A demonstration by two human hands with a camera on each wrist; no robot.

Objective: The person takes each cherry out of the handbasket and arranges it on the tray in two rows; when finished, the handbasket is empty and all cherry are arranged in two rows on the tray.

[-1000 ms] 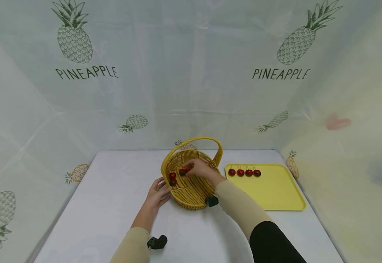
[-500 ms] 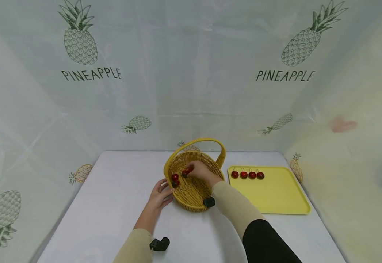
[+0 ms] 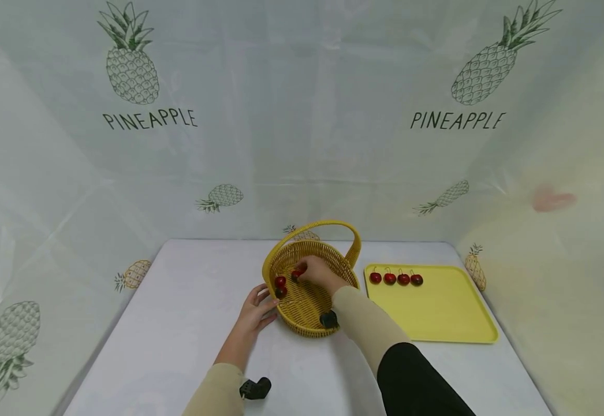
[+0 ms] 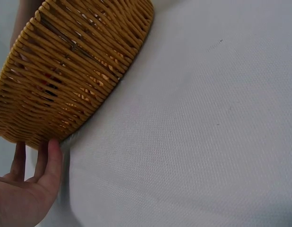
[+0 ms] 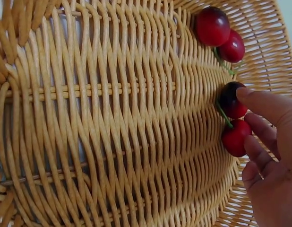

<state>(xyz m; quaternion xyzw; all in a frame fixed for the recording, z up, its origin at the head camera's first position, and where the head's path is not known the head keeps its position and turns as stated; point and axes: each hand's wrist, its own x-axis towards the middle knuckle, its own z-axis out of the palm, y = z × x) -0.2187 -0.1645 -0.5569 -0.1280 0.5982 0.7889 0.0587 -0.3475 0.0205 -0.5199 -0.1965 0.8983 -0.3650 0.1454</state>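
A round yellow wicker basket (image 3: pixel 307 315) with a tall handle stands on the white table. My left hand (image 3: pixel 253 312) is at its left side, fingers extended; the left wrist view shows fingertips (image 4: pixel 54 144) against the woven wall. My right hand (image 3: pixel 317 271) reaches inside. In the right wrist view its thumb and fingers pinch a dark red cherry (image 5: pixel 233 100). A brighter cherry (image 5: pixel 236 138) sits against it, touched by another finger, with a green stem between the two. Another pair, a dark-topped cherry (image 5: pixel 212 26) and a smaller-looking one (image 5: pixel 231 46), lies beside them in the basket.
Right of the basket lies a yellow tray (image 3: pixel 437 312). Several cherries (image 3: pixel 390 278) stand in a row along its back left edge, stems up. A pineapple-print sheet (image 3: pixel 302 144) hangs behind and around the white table (image 3: pixel 187 323).
The head view has shifted slightly, so the scene sits farther right. My right forearm has swung a little left relative to the basket, its hand staying at the same cherries. My left hand keeps its place.
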